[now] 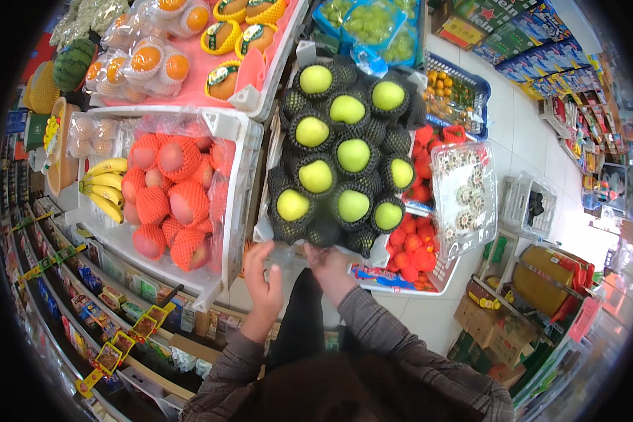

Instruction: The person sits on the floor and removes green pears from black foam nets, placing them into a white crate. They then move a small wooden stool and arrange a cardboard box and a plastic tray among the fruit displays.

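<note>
Green apples [353,155] in black foam nets [369,182] are piled in a crate before me. My left hand [264,282] is by the crate's white front left corner [264,231]. Its fingers are apart, and nothing is in it. My right hand [329,266] reaches to the crate's front edge, just below a dark netted fruit [324,232]. Its fingers are bent and partly hidden, so I cannot tell whether they grip anything. Most of the apples show their bare tops above the nets.
On the left are a white crate [232,211] of fruit in red nets [176,158], bananas [104,184] and packed oranges [146,58]. At right, a clear plastic box [464,200] lies by red-netted fruit [414,245]. Shelves [84,306] line the lower left.
</note>
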Demonstrator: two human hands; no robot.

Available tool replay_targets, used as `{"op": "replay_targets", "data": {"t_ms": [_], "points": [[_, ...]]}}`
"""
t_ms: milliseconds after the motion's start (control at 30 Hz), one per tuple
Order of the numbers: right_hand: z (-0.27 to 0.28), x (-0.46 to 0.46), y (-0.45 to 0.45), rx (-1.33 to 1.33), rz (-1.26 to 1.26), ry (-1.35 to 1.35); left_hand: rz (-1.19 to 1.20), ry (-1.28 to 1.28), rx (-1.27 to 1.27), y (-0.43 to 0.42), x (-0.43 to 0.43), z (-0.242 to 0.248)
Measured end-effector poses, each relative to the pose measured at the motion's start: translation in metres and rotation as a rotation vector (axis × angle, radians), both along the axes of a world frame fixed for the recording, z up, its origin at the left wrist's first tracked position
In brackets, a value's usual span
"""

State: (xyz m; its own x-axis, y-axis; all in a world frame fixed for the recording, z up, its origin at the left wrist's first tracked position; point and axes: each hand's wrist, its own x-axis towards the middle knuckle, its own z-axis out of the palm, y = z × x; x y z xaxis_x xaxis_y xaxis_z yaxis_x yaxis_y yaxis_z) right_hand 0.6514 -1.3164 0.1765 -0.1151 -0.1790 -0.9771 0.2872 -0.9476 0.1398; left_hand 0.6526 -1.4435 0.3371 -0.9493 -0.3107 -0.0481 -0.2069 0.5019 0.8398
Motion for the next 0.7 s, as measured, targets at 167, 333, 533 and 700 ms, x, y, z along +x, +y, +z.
{"op": "replay_targets", "data": {"t_ms": [167, 333, 533, 700], "points": [[-0.001, 0.014, 0.016, 0.064, 0.206, 0.035, 0.074, -0.540, 0.463, 0.017, 0.120, -0.060], [0.020, 0.023, 0.067, -0.018, 0.569, 0.305, 0.186, -0.957, 0.630, 0.034, 0.186, -0.143], [0.049, 0.062, 0.157, 0.124, 0.912, 0.311, 0.432, -1.066, 0.840, 0.057, 0.163, -0.174], [0.056, 0.106, 0.229, 0.300, 1.003, 0.189, 0.364, -1.051, 0.796, 0.066, 0.158, -0.154]]}}
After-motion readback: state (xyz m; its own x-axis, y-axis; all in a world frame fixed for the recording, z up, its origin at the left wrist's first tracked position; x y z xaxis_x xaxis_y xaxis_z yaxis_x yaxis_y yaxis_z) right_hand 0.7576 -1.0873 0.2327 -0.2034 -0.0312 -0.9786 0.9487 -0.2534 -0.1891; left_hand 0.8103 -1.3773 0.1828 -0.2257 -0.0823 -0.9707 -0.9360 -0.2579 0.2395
